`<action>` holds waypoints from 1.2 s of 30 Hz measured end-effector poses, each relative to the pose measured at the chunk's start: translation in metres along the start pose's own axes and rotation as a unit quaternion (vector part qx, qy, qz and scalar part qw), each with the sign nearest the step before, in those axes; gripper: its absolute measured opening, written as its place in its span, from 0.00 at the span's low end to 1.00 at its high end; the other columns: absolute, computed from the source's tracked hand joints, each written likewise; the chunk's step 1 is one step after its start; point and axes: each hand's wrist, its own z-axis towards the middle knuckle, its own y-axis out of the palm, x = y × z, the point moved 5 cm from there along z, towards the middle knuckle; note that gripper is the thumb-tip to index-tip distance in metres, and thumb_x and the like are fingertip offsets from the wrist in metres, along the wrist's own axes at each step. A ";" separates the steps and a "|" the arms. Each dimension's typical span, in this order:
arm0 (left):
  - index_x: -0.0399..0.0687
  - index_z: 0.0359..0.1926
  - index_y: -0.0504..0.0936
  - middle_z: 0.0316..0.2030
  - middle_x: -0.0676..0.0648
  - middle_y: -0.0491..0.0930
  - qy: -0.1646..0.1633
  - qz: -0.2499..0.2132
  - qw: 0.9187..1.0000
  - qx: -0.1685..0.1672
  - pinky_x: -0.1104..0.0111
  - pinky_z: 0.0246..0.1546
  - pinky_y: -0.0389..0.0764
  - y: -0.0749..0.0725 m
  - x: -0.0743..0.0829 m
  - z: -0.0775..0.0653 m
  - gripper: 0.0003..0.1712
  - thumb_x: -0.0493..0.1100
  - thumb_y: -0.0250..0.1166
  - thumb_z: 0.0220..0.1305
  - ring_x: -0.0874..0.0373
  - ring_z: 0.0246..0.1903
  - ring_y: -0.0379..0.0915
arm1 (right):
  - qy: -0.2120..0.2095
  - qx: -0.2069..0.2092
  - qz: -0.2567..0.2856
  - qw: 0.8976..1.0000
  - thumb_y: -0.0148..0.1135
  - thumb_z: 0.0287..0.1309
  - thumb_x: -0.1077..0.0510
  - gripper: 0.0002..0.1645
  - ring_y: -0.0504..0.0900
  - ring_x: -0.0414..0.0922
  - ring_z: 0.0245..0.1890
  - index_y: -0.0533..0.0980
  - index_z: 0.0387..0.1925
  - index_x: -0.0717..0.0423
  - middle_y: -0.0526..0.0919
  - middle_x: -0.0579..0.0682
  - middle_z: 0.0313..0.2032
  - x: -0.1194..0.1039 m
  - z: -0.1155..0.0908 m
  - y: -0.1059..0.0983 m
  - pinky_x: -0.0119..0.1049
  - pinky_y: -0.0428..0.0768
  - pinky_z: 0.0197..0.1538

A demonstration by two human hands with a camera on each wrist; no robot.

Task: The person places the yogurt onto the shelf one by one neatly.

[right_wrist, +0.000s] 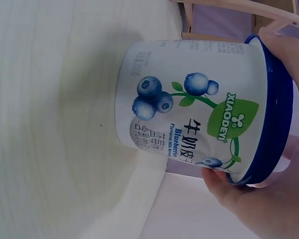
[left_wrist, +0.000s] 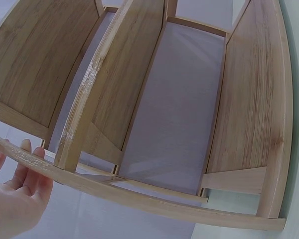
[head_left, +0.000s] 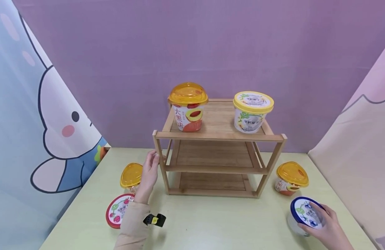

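My right hand [head_left: 329,225] grips a white tub with a dark blue lid [head_left: 304,212] around its rim. Blueberries are printed on the side of this blueberry tub [right_wrist: 189,109] in the right wrist view, and it is slightly tilted above the pale tabletop. At the left front post of the three-tier wooden rack [head_left: 217,136], my left hand [head_left: 150,168] holds on with its fingers around the post. In the left wrist view, the left fingers [left_wrist: 32,181] pass behind the wooden post [left_wrist: 139,199] and the fingertips show beyond it.
On the rack's top stand an orange-lidded peach cup [head_left: 189,107] and a yellow-lidded tub [head_left: 252,113]. Right of the rack is another orange-lidded cup [head_left: 291,177]. Beside my left arm are an orange-lidded cup [head_left: 131,175] and a red-lidded tub [head_left: 117,210], partly hidden. Curtains surround the table.
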 end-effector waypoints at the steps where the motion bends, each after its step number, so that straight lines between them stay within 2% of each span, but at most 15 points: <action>1: 0.33 0.53 0.63 0.47 0.28 0.69 0.000 -0.001 1.000 0.000 0.53 0.56 0.60 0.000 0.000 0.000 0.19 0.43 0.42 0.69 0.41 0.53 0.62 | 0.001 0.004 -0.001 1.000 0.67 0.42 0.48 0.49 0.55 0.73 0.45 0.56 0.57 0.73 0.46 0.80 0.52 0.000 0.000 0.000 0.69 0.63 0.37; 9: 0.33 0.54 0.61 0.46 0.28 0.70 -0.004 -0.002 1.000 -0.008 0.54 0.58 0.58 0.001 0.000 0.000 0.19 0.43 0.41 0.69 0.42 0.54 0.62 | 0.038 0.006 0.000 0.999 0.66 0.44 0.44 0.50 0.56 0.73 0.45 0.55 0.58 0.73 0.45 0.80 0.53 -0.005 0.000 0.001 0.68 0.64 0.40; 12: 0.33 0.54 0.61 0.45 0.28 0.70 -0.004 -0.004 1.000 -0.010 0.54 0.58 0.58 0.001 0.000 0.000 0.19 0.42 0.41 0.69 0.42 0.53 0.62 | 0.027 0.027 0.006 0.999 0.67 0.42 0.46 0.49 0.56 0.73 0.45 0.57 0.57 0.73 0.46 0.80 0.53 -0.012 -0.002 -0.002 0.67 0.64 0.39; 17: 0.34 0.54 0.62 0.46 0.28 0.70 -0.005 0.001 1.000 -0.005 0.53 0.58 0.58 0.000 0.001 0.000 0.19 0.42 0.42 0.69 0.42 0.54 0.61 | -0.017 0.068 0.017 0.997 0.69 0.40 0.49 0.46 0.55 0.71 0.47 0.61 0.56 0.71 0.50 0.77 0.53 -0.029 -0.005 -0.009 0.65 0.64 0.36; 26: 0.33 0.54 0.62 0.45 0.28 0.71 -0.001 -0.008 1.000 -0.003 0.54 0.57 0.59 0.000 0.000 0.000 0.18 0.41 0.41 0.69 0.41 0.52 0.63 | -0.067 0.103 0.053 0.991 0.72 0.36 0.53 0.44 0.59 0.67 0.48 0.64 0.55 0.68 0.55 0.72 0.54 -0.084 -0.008 -0.018 0.59 0.64 0.39; 31: 0.34 0.54 0.62 0.46 0.29 0.70 -0.005 0.000 1.000 0.002 0.53 0.57 0.59 -0.001 -0.001 0.000 0.19 0.43 0.42 0.69 0.41 0.53 0.62 | -0.111 0.120 0.071 0.984 0.75 0.31 0.56 0.43 0.60 0.64 0.48 0.67 0.52 0.66 0.58 0.67 0.54 -0.119 -0.008 -0.019 0.54 0.64 0.41; 36: 0.33 0.54 0.62 0.48 0.28 0.69 -0.002 0.003 1.000 0.002 0.52 0.57 0.59 -0.001 -0.001 0.001 0.20 0.43 0.42 0.69 0.40 0.54 0.61 | -0.136 0.117 0.076 0.981 0.76 0.29 0.54 0.43 0.61 0.63 0.49 0.69 0.51 0.62 0.60 0.65 0.54 -0.147 -0.006 -0.019 0.61 0.66 0.40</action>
